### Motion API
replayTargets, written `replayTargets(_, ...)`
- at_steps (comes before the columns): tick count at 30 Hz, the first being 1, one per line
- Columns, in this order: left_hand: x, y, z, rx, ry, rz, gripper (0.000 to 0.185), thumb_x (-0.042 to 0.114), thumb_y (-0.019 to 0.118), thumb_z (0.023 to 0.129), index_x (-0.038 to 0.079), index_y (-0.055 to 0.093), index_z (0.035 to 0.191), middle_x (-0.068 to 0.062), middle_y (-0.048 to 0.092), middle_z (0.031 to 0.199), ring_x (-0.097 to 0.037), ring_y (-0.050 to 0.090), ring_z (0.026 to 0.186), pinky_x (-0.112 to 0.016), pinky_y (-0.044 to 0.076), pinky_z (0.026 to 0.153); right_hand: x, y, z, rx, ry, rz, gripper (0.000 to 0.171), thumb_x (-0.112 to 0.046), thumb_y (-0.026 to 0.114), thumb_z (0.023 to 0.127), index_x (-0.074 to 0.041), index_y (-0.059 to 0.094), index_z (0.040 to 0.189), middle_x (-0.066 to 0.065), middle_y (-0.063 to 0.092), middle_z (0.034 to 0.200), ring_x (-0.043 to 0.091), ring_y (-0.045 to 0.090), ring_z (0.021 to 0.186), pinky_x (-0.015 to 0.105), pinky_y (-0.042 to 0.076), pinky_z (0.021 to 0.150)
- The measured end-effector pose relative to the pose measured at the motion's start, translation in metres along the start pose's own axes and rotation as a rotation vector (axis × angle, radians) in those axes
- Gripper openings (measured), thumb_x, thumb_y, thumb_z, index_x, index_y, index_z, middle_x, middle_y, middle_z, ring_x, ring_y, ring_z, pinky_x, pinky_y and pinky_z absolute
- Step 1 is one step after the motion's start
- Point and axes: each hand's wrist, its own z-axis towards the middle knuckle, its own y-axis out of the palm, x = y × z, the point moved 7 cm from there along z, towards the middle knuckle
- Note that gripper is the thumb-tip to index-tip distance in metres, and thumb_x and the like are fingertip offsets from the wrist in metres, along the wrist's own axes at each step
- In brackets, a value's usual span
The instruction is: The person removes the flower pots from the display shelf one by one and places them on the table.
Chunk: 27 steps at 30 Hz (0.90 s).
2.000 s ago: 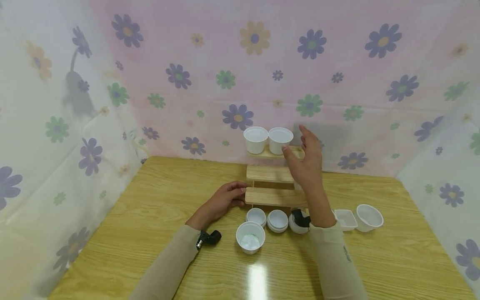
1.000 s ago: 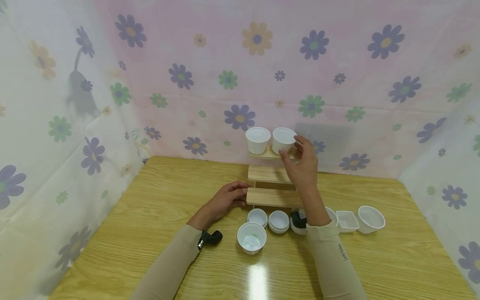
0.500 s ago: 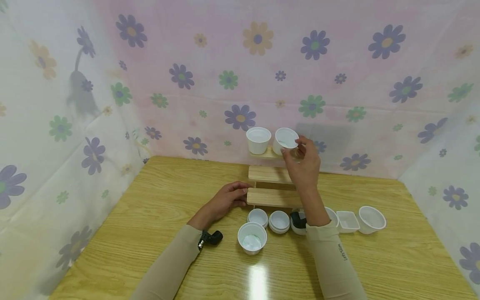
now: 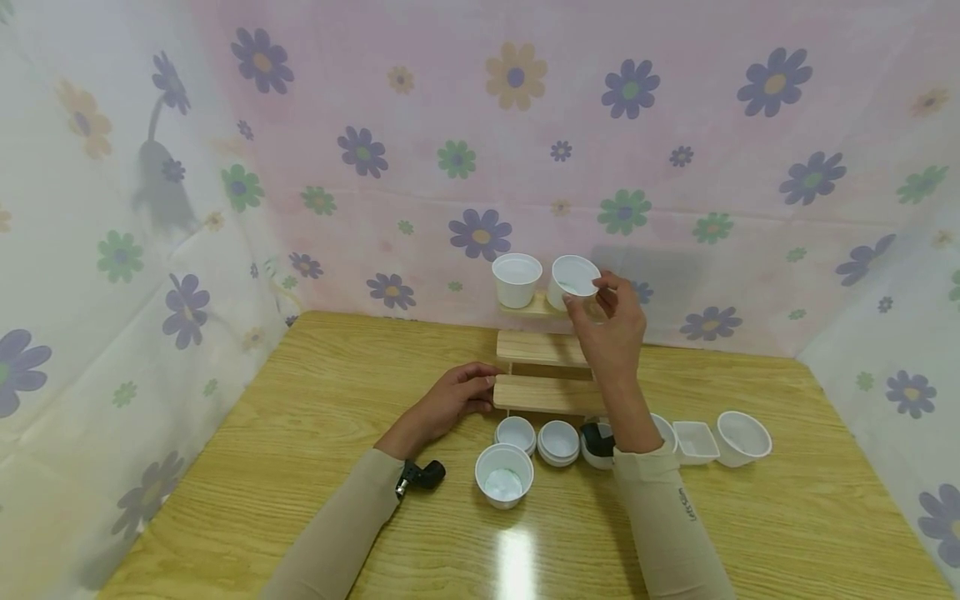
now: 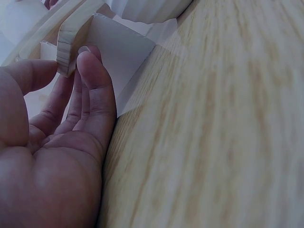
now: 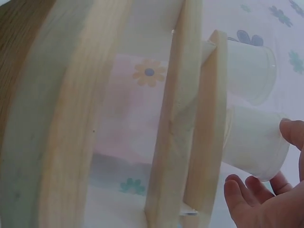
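Two seconds before, the right hand (image 4: 611, 333) was spread in the air beside the top step; by this moment it had come in and pinched the rim of the small white plastic cup on the right (image 4: 572, 282), and that cup had tipped a little toward the hand. It stood on the top step of the little wooden stair shelf (image 4: 543, 393), just beside another white plastic cup (image 4: 516, 279) that stood straight. The left hand (image 4: 450, 403) had not moved; its fingers curled round the left end of the bottom step and held the shelf steady. So two cups were up on the top step, and the two lower steps had nothing on them. Many white things waited on the wooden table (image 4: 225, 483) in front of the shelf: a bigger white cup (image 4: 503, 475), two small round white dishes (image 4: 557, 442), a square white dish (image 4: 694, 441) and a round white bowl (image 4: 742, 437). It looked like the work was only partly done.
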Motion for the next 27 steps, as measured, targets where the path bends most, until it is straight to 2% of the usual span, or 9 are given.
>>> replayTargets(5,0.0,0.0,-0.001,0.005,-0.005,-0.003,0.037,0.019,0.053,0.112,-0.004,0.058,0.141,-0.009,0.065,0.118,-0.017,0.063,0.097,-0.028,0.057,0.083,-0.027,-0.003,-0.004,-0.014,0.028,0.038,0.043,0.006,0.082,0.088,0.018,0.058,0.121,0.033,0.06,0.138,0.052,0.063,0.124,0.06,0.047,0.112)
replayTargets(12,0.001,-0.001,0.0,0.008,-0.006,-0.008,0.036,0.017,0.053,0.112,-0.005,0.058,0.14,-0.009,0.065,0.117,-0.017,0.063,0.097,-0.028,0.058,0.083,-0.05,-0.009,-0.009,-0.068,0.057,0.048,0.039,0.01,0.079,0.088,0.019,0.056,0.119,0.033,0.058,0.139,0.05,0.064,0.125,0.056,0.048,0.111)
replayTargets(21,0.003,0.0,-0.001,0.008,-0.01,-0.01,0.036,0.018,0.054,0.112,-0.003,0.059,0.141,-0.008,0.066,0.115,-0.017,0.063,0.096,-0.029,0.057,0.083,-0.054,-0.015,-0.017,-0.145,0.045,0.041,0.04,0.01,0.078,0.09,0.017,0.056,0.122,0.033,0.056,0.142,0.048,0.064,0.125,0.054,0.05,0.11)
replayTargets(27,0.004,0.001,-0.003,0.01,-0.017,-0.009,0.037,0.018,0.053,0.112,-0.004,0.057,0.142,-0.005,0.063,0.107,-0.016,0.062,0.093,-0.028,0.057,0.082,-0.038,-0.019,-0.021,-0.19,0.024,0.016,0.043,0.005,0.082,0.089,0.011,0.059,0.124,0.023,0.059,0.141,0.041,0.067,0.123,0.039,0.053,0.107)
